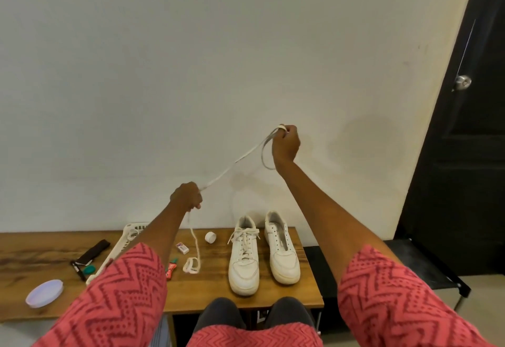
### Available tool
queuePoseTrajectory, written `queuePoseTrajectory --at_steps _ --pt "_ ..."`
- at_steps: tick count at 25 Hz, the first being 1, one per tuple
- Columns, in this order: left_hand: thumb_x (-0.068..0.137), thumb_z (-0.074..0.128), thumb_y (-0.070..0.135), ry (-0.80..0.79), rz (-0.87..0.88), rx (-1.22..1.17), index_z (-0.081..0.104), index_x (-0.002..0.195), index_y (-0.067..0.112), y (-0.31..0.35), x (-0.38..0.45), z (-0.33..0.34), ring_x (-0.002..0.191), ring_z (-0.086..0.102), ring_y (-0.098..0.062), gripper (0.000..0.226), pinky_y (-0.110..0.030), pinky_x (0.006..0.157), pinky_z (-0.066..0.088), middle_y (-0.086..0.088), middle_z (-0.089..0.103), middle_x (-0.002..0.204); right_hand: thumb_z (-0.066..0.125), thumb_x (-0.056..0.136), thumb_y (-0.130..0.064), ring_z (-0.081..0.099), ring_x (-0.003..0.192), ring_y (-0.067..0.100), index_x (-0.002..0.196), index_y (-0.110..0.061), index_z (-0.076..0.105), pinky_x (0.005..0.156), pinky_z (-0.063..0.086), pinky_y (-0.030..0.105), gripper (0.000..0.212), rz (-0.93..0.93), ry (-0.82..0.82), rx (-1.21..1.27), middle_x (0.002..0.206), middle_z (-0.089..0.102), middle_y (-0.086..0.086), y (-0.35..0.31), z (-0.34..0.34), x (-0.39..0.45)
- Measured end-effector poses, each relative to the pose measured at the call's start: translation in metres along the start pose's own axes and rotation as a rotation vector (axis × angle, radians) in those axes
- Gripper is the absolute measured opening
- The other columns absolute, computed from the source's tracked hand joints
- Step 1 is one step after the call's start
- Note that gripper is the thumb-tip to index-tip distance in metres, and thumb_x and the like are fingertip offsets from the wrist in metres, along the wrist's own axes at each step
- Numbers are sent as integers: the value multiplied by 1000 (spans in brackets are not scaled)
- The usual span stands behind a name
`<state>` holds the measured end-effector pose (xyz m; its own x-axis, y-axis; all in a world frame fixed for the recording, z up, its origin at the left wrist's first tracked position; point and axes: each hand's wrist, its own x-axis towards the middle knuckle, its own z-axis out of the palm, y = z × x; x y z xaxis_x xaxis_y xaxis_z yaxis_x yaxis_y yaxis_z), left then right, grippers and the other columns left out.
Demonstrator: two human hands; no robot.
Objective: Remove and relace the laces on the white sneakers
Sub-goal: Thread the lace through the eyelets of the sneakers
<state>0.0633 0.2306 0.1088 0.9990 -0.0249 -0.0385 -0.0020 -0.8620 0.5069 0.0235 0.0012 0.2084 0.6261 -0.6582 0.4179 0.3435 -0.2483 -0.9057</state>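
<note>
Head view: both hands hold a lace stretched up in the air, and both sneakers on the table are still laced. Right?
Not quite. Only the left sneaker is laced; the right sneaker shows bare eyelets. The head view confirms the rest: left hand and right hand hold the lace stretched above the table.

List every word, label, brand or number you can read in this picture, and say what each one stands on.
No text can be read here.
small white box: a purple mark, too small to read.
red tube: pale print, too blurred to read.
black marker: no legible label.
white sneakers: no visible branding.
white mark below the table edge: partly hidden, unreadable.
</note>
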Motion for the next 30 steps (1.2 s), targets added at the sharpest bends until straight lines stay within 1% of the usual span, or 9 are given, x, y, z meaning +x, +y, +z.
queuePoseTrajectory --at_steps 3,6,8,10,14,18,21,26,30 --pt "94 49 -1 -8 -66 -251 58 69 -4 6 -5 -1 30 50 -9 26 -19 37 46 -13 56 62 47 92 -12 53 73 22 93 -8 56 60 38 28 10 9 -132 -196 85 58 8 16 -8 15" --pt "83 55 -14 195 139 -476 67 90 -9 42 -5 -16 40 57 -7 15 -15 46 52 -18 65 79 59 84 -8 48 56 15 109 -11 54 46 33 22 25 119 -660 -467 81 60 9 37 -10 -1" --pt "84 53 -13 289 259 -538 67 95 -8 74 -13 -28 47 60 -7 19 -13 51 54 -20 65 89 61 84 -9 44 53 12 125 -14 48 42 30 19 43 141 -882 -443 76 59 5 38 -4 -16" --pt "86 54 -8 336 360 -501 68 98 -4 100 -18 -35 62 63 -16 19 -18 61 56 -16 66 94 57 90 -13 42 51 11 121 -11 53 39 28 15 32 109 -1019 -357 73 60 4 29 5 -29" --pt "85 56 -1 412 443 -349 70 92 -1 110 -15 -36 78 66 -27 16 -37 79 57 -15 71 93 51 90 -6 44 50 12 78 -4 67 46 34 18 20 -30 -832 -186 63 58 3 23 13 -28" --pt "87 57 13 294 196 -128 68 81 3 62 -7 -21 59 63 -22 16 -31 70 56 -10 72 80 48 87 2 54 62 13 82 -2 69 57 39 21 22 -103 -295 -60 70 64 7 23 -1 -2" --pt "90 57 11 163 44 -186 66 83 -2 29 -8 -4 48 62 -12 17 -23 54 54 -15 69 82 48 91 -1 56 78 15 95 -1 70 63 38 18 22 -92 -115 -67 86 67 8 23 -15 18" --pt "94 55 15 78 119 -762 67 95 -3 66 -14 -2 38 57 -3 21 -15 45 51 -11 62 73 50 95 -10 51 66 23 65 -8 54 55 32 26 30 -39 -236 -255 61 52 4 54 -17 11" --pt "102 37 24 75 94 -1090 61 96 4 103 -18 -13 58 58 -17 32 -18 50 54 -9 62 76 59 83 -2 57 73 21 107 4 63 59 39 24 24 116 -581 -480 94 61 15 86 -25 3"
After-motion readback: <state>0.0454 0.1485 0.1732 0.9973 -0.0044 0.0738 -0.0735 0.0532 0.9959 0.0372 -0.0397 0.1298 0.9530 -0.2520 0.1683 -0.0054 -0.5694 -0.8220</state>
